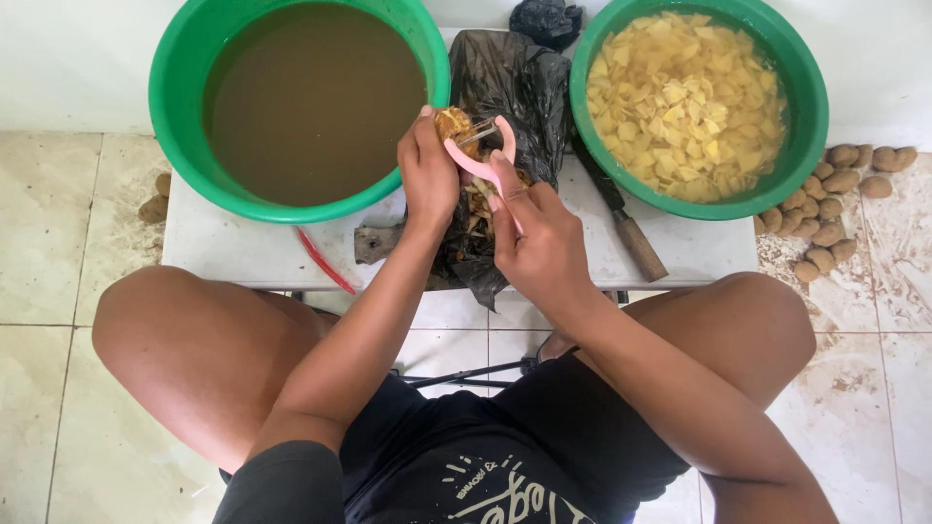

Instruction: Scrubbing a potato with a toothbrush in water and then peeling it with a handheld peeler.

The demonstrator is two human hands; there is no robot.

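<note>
Peeling over a black plastic bag [505, 87] of scraps on a small white desk [233, 247]: left hand [427, 175], grip closed around a brown potato [453, 124]; right hand [534, 238], grip tight on a pink peeler [481, 160], blade against the potato. Flanked by a green basin of murky water [301, 102] at left and a green basin of cut yellow pieces [694, 102] at right. Knife [621, 218] beside the bag; unpeeled potatoes [825, 218] heaped on the tiled floor.

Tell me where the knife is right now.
In the head view the knife lies on the white table, right of the right hand, beside the basin of cut pieces.
</note>
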